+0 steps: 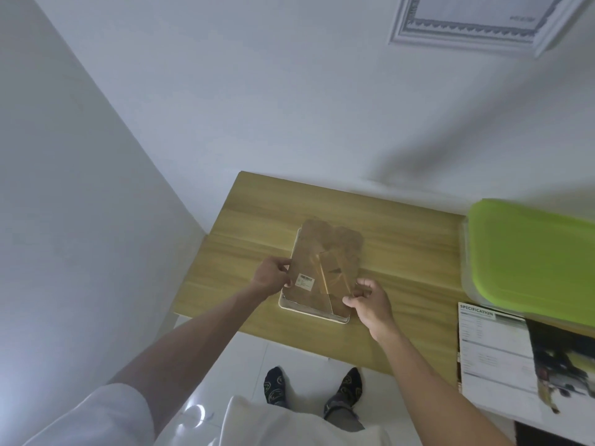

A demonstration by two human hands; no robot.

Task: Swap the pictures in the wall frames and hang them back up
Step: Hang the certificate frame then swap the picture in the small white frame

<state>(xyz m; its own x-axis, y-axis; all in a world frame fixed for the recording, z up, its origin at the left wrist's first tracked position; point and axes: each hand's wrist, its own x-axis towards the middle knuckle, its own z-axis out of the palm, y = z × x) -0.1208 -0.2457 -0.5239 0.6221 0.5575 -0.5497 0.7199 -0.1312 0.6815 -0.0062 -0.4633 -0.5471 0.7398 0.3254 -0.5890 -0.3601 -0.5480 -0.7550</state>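
On the desk, head view: a white frame (314, 313) lies face down on the wooden desk (402, 284), its brown backing board (322, 262) uppermost.
Long axis: the frame runs from about 6 o'clock, nearest the person, to 12 o'clock, toward the wall.
Left hand (273, 275): at the board's 9 o'clock edge, fingers curled over that edge and gripping it.
Right hand (370, 300): at the 4 o'clock corner, fingertips pinched narrow on the board's edge or on its fold-out stand; blur leaves which unsure.
Nearer hand: both touch the board; the right sits closer to the near corner.
Board attitude: it seems to be lifted slightly off the frame.
Second frame (476, 20): hanging on the wall at 1 o'clock, well apart.
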